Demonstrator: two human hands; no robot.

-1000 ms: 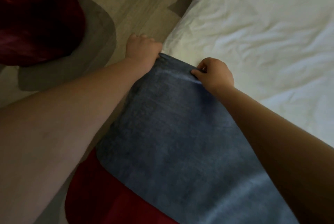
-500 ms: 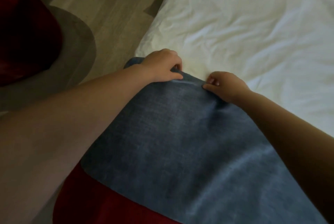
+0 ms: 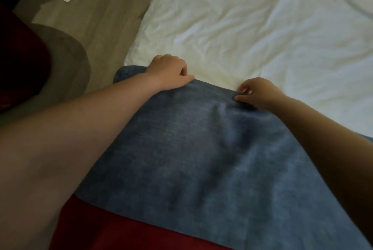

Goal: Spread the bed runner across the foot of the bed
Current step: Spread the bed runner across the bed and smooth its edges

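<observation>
Item: bed runner (image 3: 201,148), blue-grey woven cloth. It lay over the near end of the bed (image 3: 262,27), on the white sheet, its far hem running between the two hands and one corner drooping past the bed's left edge.

Left hand (image 3: 167,72): fingers curled over the far hem, close to the bed's left edge.

Right hand (image 3: 260,92): thumb and fingertips pinching the same hem further in; a soft ripple showed just below it.

Red cloth (image 3: 121,229) at the near edge; whether it belonged to the runner could not be told.

Handling note: judged mid-spread. The hem would best be kept taut between both hands, drawn evenly and parallel to the bed's foot edge, then smoothed outward.
</observation>
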